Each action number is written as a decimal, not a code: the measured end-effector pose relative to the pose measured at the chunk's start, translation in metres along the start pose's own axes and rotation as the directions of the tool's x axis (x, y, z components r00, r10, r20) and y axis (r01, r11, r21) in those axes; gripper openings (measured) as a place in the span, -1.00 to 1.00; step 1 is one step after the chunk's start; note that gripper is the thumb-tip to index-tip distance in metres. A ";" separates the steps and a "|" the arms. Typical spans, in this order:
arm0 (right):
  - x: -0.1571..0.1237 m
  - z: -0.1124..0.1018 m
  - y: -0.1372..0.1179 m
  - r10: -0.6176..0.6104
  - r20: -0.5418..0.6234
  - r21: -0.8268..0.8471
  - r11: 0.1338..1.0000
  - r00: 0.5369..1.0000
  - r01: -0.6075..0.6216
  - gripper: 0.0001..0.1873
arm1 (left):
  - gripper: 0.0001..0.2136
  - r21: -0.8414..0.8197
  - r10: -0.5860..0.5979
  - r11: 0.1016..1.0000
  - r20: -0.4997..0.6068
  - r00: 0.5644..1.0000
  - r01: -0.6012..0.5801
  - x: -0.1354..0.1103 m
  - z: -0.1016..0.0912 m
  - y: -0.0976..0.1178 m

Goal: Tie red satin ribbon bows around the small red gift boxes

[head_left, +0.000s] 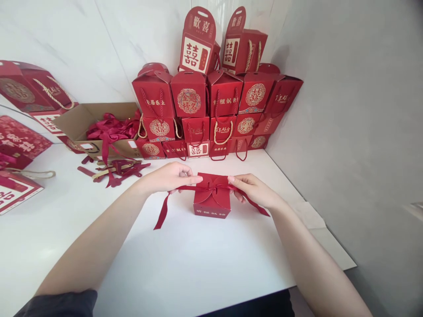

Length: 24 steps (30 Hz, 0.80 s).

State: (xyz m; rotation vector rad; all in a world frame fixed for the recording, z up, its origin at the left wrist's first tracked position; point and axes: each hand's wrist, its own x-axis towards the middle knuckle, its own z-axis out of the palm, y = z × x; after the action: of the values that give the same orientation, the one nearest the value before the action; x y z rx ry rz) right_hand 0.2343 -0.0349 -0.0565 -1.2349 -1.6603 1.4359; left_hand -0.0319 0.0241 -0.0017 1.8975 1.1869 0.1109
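A small red gift box [211, 206] with gold characters on its front stands on the white table between my hands. Its top flaps are folded over one another, and a red ribbon [161, 215] passes across them, crossing in a knot or loop at the middle. My left hand [175, 177] is closed on the ribbon at the box's left side, with a loose tail hanging below it. At the right side my right hand [248, 187] pinches the other stretch, whose end trails out past the wrist. Both hands sit close to the box's upper edges.
Several red gift boxes [190, 94] with cord handles are stacked against the wall behind. Left of them is an open cardboard box [128, 152] of red ribbons, with a pile of straps [115, 171] before it. More red boxes [20, 187] stand at far left. A grey wall [346, 110] rises on the right.
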 end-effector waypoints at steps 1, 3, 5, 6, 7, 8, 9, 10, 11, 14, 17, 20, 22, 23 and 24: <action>0.000 0.001 -0.001 0.002 0.022 0.000 1.000 1.000 -0.002 -0.48 | -0.60 0.008 0.009 1.000 0.049 0.999 -0.010 0.002 0.000 -0.001; -0.001 0.003 -0.003 -0.012 0.040 0.012 1.000 0.999 0.011 -0.51 | -0.59 0.002 0.033 0.999 0.141 0.989 -0.033 0.006 0.001 -0.003; -0.001 0.002 -0.004 -0.036 0.044 0.017 0.999 0.998 0.035 -0.55 | -0.62 -0.024 0.066 0.998 0.185 0.981 -0.063 0.008 0.001 -0.005; -0.001 0.000 -0.004 -0.047 0.047 0.011 0.999 0.998 0.046 -0.56 | -0.65 -0.037 0.081 0.996 0.200 0.977 -0.075 0.009 0.000 -0.006; -0.001 -0.002 -0.003 -0.054 0.050 0.000 0.999 0.997 0.054 -0.57 | -0.67 -0.043 0.093 0.995 0.218 0.971 -0.086 0.009 -0.001 -0.007; -0.001 -0.004 -0.002 -0.054 0.055 -0.015 0.998 0.997 0.055 -0.58 | -0.68 -0.043 0.101 0.995 0.238 0.966 -0.094 0.010 -0.002 -0.008; -0.001 -0.006 -0.001 -0.049 0.062 -0.026 0.998 0.997 0.050 -0.59 | -0.69 -0.042 0.105 0.994 0.254 0.961 -0.097 0.010 -0.003 -0.009; -0.001 -0.008 0.000 -0.037 0.073 -0.030 0.999 0.997 0.039 -0.59 | -0.69 -0.046 0.103 0.994 0.269 0.957 -0.094 0.011 -0.004 -0.011; 0.000 -0.009 0.001 -0.020 0.091 -0.024 0.999 0.996 0.023 -0.59 | -0.69 -0.060 0.098 0.995 0.288 0.953 -0.084 0.012 -0.004 -0.013; 0.002 -0.007 0.004 0.005 0.135 0.007 1.000 0.991 -0.006 -0.60 | -0.68 -0.135 0.110 0.989 0.355 0.928 -0.065 0.015 -0.003 -0.017; 0.003 0.000 0.003 -0.041 0.049 -0.037 0.998 0.998 0.043 -0.57 | -0.71 -0.093 0.194 0.980 0.278 0.941 -0.175 0.015 -0.001 -0.016; 0.001 0.005 -0.002 -0.073 -0.016 -0.096 0.993 0.997 0.071 -0.59 | -0.73 0.023 0.268 0.962 0.100 0.958 -0.271 0.012 -0.001 -0.012; -0.002 0.007 -0.007 -0.076 0.042 -0.130 0.988 0.996 0.081 -0.58 | -0.74 0.036 0.277 0.960 0.038 0.960 -0.278 0.009 -0.002 -0.011; -0.003 0.007 -0.009 -0.081 0.070 -0.156 0.984 0.994 0.091 -0.52 | -0.74 0.026 0.277 0.960 0.022 0.961 -0.277 0.007 -0.003 -0.011; -0.005 0.008 -0.011 -0.085 0.082 -0.192 0.976 0.993 0.100 -0.46 | -0.74 0.012 0.279 0.960 0.012 0.960 -0.279 0.006 -0.004 -0.011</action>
State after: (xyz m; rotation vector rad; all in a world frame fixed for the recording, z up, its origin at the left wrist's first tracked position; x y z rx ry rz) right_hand 0.2263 -0.0421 -0.0473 -1.2039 -1.9221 1.2999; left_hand -0.0380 0.0333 -0.0095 2.0662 0.9087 0.2465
